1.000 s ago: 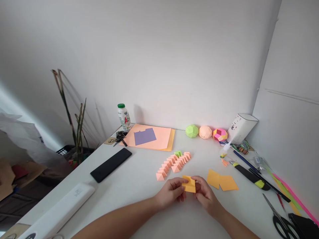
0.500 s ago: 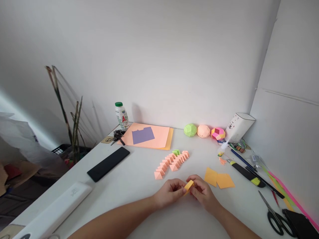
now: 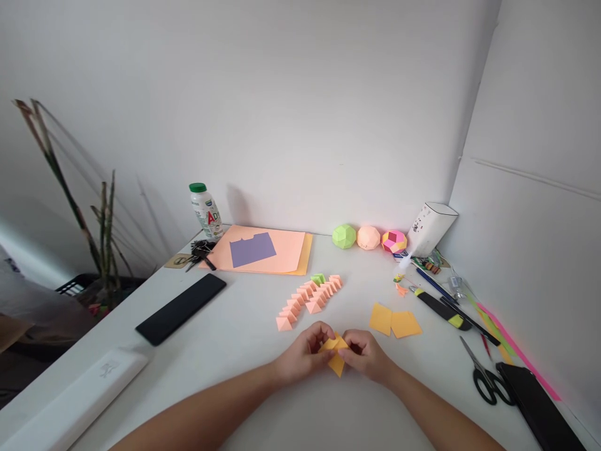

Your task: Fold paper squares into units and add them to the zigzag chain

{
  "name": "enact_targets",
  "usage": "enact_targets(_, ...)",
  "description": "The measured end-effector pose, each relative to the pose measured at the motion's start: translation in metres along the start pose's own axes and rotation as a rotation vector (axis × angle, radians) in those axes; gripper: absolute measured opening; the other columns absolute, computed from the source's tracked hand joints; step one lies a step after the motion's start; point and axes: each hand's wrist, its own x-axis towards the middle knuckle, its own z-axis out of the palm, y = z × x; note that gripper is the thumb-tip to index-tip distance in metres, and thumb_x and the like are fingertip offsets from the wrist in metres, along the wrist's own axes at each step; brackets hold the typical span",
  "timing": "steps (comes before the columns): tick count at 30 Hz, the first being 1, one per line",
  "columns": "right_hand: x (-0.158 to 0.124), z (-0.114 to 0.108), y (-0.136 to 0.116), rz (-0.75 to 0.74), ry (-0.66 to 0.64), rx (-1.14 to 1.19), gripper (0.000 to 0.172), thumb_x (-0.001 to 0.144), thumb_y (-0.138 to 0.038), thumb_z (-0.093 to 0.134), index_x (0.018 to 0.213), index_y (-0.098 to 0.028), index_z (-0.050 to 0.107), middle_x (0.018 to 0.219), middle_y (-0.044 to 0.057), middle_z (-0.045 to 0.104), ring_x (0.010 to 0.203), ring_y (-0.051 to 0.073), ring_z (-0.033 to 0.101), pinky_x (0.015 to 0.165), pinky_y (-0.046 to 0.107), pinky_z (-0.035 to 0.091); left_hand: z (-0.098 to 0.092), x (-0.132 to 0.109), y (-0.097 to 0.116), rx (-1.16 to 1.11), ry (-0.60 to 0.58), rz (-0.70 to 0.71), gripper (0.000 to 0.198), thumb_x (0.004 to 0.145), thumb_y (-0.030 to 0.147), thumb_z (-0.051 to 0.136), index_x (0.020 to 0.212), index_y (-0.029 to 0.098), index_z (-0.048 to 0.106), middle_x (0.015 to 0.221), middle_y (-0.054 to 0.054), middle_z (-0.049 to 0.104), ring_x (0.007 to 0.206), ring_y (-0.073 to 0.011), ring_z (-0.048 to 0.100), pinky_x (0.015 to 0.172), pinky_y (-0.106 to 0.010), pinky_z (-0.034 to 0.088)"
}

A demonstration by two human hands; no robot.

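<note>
Between my two hands is a folded piece of orange paper (image 3: pixel 339 362), with creased flaps on top and a point hanging down towards me. My left hand (image 3: pixel 303 356) pinches its left side, thumb in front and fingers behind. On the right side, my right hand (image 3: pixel 369 356) pinches it in the same way. To the right of my hands lie two flat orange paper squares (image 3: pixel 406 324), edges touching or slightly overlapping. Beyond my hands, small folded peach paper pieces (image 3: pixel 293 304) stand in two slanting rows, with green folded pieces (image 3: pixel 318 279) at the far end.
Three paper balls (image 3: pixel 369 238) sit by the wall. Peach sheets (image 3: pixel 286 250), a bottle (image 3: pixel 206 213) and keys (image 3: pixel 201 252) are at the back left. A black slab (image 3: pixel 182 308) lies left. Scissors (image 3: pixel 486 376), a utility knife (image 3: pixel 439 307) and a black phone-like object (image 3: pixel 539 401) lie right.
The orange paper, a narrow folded strip before, now shows a wider face with opened flaps and a downward point. Both hands still hold it. The whole view has shifted slightly.
</note>
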Motion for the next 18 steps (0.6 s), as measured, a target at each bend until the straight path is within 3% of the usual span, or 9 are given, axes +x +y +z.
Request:
enact_targets(4,-0.0002,0.0004,-0.0015,-0.021,0.027,-0.038,0.027,0.077,-0.029,0.059,0.057,-0.017,0.047,0.057,-0.004,0.037,0.053,0.010,0.034,0.048,0.022,0.028,-0.0014,-0.0027,0.0014,0.062,-0.099,0.029,0.027,0.081,0.039,0.057,0.097,0.018,0.054,0.084,-0.002,0.057,0.071,-0.0127,0.053,0.063,-0.027,0.040)
enact_targets(10,0.0000,-0.0006,-0.0032,-0.019,0.029,-0.010,0.027,0.076,-0.038,0.062,0.060,-0.017,0.055,0.062,-0.002,0.044,0.056,0.012,0.039,0.051,0.025,0.033,-0.0067,-0.0005,-0.0044,0.134,-0.075,0.094,0.034,0.081,0.036,0.058,0.113,0.025,0.057,0.094,-0.003,0.048,0.080,-0.0149,0.053,0.069,-0.029,0.044)
enact_targets(15,0.0001,-0.0006,-0.0042,-0.031,0.074,0.024,0.021,0.074,-0.036,0.065,0.065,-0.018,0.061,0.068,0.000,0.047,0.059,0.012,0.042,0.056,0.026,0.037,-0.0081,0.0013,-0.0073,0.123,-0.083,0.110,0.034,0.080,0.033,0.060,0.113,0.026,0.058,0.099,-0.003,0.046,0.087,-0.0169,0.053,0.075,-0.031,0.045)
enact_targets(18,0.0001,0.0004,-0.0046,-0.041,0.103,0.048,0.020,0.075,-0.036,0.065,0.066,-0.018,0.062,0.069,-0.001,0.047,0.059,0.012,0.043,0.056,0.026,0.037,-0.0049,0.0008,-0.0021,0.241,-0.047,0.097,0.030,0.080,0.035,0.059,0.108,0.025,0.061,0.096,-0.003,0.048,0.084,-0.0168,0.053,0.074,-0.031,0.045)
